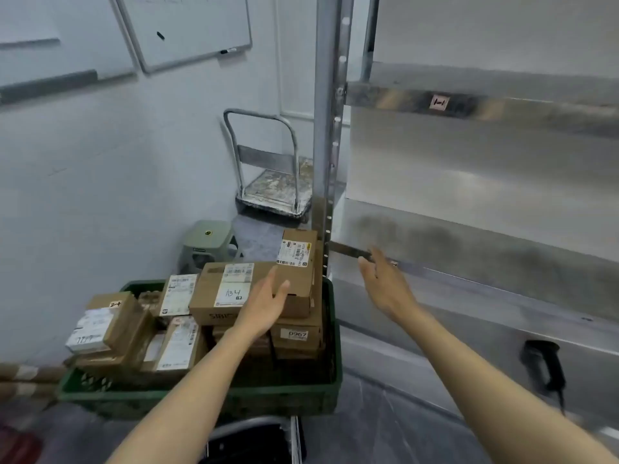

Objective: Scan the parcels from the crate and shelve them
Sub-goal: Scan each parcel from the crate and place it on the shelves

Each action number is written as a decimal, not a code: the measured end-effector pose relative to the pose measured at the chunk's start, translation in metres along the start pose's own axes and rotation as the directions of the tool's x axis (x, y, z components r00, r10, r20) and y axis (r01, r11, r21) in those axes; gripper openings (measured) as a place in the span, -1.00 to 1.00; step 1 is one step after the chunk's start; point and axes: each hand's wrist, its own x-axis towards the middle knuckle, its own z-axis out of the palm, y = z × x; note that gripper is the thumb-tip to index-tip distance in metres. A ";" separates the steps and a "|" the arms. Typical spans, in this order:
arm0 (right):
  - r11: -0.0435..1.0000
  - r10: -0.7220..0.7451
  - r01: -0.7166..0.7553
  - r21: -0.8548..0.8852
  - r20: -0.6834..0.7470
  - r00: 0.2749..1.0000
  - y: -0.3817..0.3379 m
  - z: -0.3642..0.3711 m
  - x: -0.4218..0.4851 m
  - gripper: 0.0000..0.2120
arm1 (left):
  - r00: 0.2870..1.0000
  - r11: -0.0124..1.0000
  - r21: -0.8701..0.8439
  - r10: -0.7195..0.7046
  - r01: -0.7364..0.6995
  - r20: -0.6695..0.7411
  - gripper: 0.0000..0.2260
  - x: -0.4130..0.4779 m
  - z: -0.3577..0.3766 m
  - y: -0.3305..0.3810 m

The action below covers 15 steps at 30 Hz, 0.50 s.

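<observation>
The straight fingers [269, 284] of the left hand [263, 304] hold nothing, over the parcel marked A34 [207, 289]. The right hand [385, 284] is spread and empty near the shelf [485, 306]. One green crate [201, 398] holds at least seven parcels. One scanner [544, 363] lies on the shelf.

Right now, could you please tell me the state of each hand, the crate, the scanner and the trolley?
Left hand: open, over the parcel marked A34.
Right hand: open, holding nothing.
Crate: loaded with parcels.
Scanner: unheld, lying on the shelf.
Trolley: parked, handle upright.
</observation>
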 end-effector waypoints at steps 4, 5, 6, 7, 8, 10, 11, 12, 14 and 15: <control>0.999 0.046 -0.046 0.007 0.064 0.997 0.017 0.008 0.009 -0.44 | 0.998 0.994 -0.091 -0.054 0.055 0.014 -0.34 0.010 0.008 -0.001; 0.998 0.054 -0.055 0.004 0.079 0.995 0.022 0.012 0.012 -0.42 | 0.998 0.991 -0.112 -0.066 0.068 0.020 -0.32 0.011 0.010 -0.002; 0.998 0.055 -0.056 0.008 0.087 0.995 0.026 0.015 0.014 -0.40 | 0.997 0.989 -0.126 -0.078 0.080 0.021 -0.30 0.011 0.013 -0.002; 0.998 0.061 -0.063 0.015 0.093 0.994 0.029 0.017 0.015 -0.40 | 0.996 0.987 -0.139 -0.083 0.084 0.015 -0.29 0.012 0.014 -0.002; 0.997 0.066 -0.068 0.023 0.084 0.994 0.031 0.019 0.017 -0.40 | 0.997 0.985 -0.151 -0.079 0.079 0.007 -0.29 0.013 0.015 -0.001; 0.996 0.076 -0.079 0.032 0.073 0.994 0.034 0.023 0.018 -0.42 | 0.998 0.983 -0.170 -0.065 0.065 0.005 -0.31 0.014 0.017 -0.003; 0.996 0.083 -0.086 0.037 0.073 0.994 0.035 0.024 0.018 -0.43 | 0.998 0.981 -0.185 -0.063 0.063 0.009 -0.32 0.014 0.017 -0.003; 0.996 0.082 -0.085 0.040 0.074 0.994 0.036 0.026 0.018 -0.44 | 0.998 0.977 -0.204 -0.064 0.066 0.015 -0.33 0.014 0.018 -0.003; 0.995 0.086 -0.090 0.049 0.076 0.993 0.038 0.028 0.018 -0.45 | 0.997 0.970 -0.230 -0.073 0.076 0.020 -0.35 0.015 0.018 -0.003; 0.994 0.095 -0.099 0.044 0.078 0.992 0.038 0.029 0.019 -0.44 | 0.997 0.968 -0.237 -0.078 0.080 0.018 -0.36 0.016 0.018 -0.003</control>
